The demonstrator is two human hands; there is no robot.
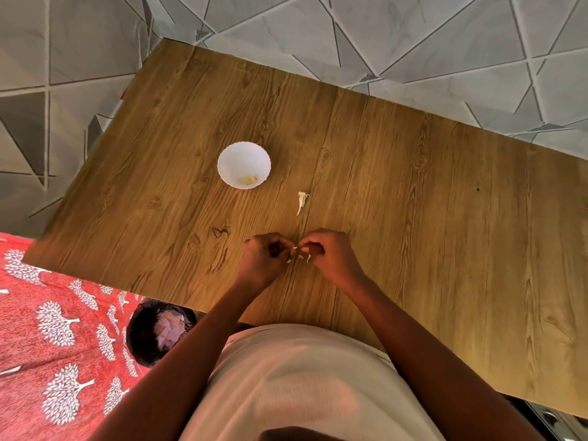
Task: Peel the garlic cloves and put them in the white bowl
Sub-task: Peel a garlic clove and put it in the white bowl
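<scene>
A small white bowl (244,163) stands on the wooden table (413,186), with a peeled yellowish garlic piece (247,179) lying inside it. To the right of the bowl an unpeeled garlic clove (302,201) with papery skin lies on the wood. Nearer to me, my left hand (262,257) and my right hand (329,254) meet just above the table. Both pinch a small garlic clove (299,252) between their fingertips, with bits of white skin sticking out. The fingers hide most of that clove.
Below the table's near left edge a dark round bin (152,332) holds pale peel scraps. A red cloth with white tree prints (54,329) lies to its left. Grey tiled floor (413,36) surrounds the table.
</scene>
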